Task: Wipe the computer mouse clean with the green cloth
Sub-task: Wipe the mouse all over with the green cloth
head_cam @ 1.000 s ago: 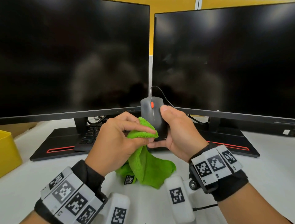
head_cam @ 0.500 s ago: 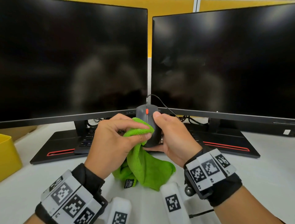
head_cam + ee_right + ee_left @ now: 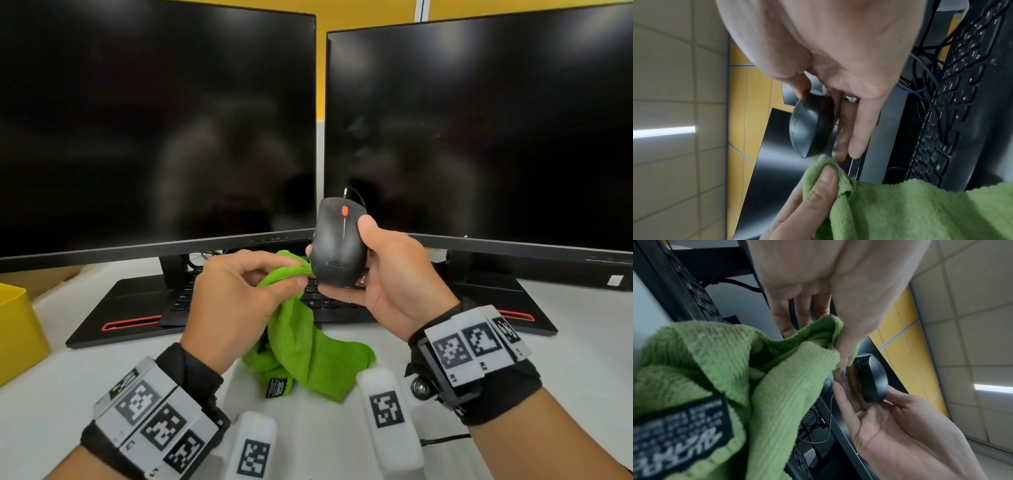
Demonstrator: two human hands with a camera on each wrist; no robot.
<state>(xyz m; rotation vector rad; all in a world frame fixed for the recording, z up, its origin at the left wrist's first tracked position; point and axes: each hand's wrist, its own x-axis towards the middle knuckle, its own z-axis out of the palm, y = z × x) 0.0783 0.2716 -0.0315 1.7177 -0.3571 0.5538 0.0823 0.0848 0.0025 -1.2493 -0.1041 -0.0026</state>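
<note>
Right fingers: My right hand holds the mouse up in the air, in the middle of the head view. My thumb sits on its right side near the top, and my other fingers wrap under it. One of them has a ring on it.

Left fingers: My left hand pinches a fold of the green cloth between the thumb and the fingers. The pinched fold is just left of the mouse's lower left edge. I cannot tell if it touches the mouse.

Mouse: It is black with a red wheel on top. It stands almost upright, wheel end up. A thin cord runs up from its top end. In the left wrist view I see it from the side, resting on my right fingers.

Cloth: The rest of it hangs down from my left hand. Its bottom part lies on the white desk, in the lower middle of the head view. It has a small black tag with white writing.

Wrists: Both wear black bands with black and white square markers.

Behind the hands: A black keyboard lies past my hands, partly hidden by them. Two big dark screens fill the top of the head view, side by side.

Far left: A yellow box sits on the desk at the left edge of the head view.
</note>
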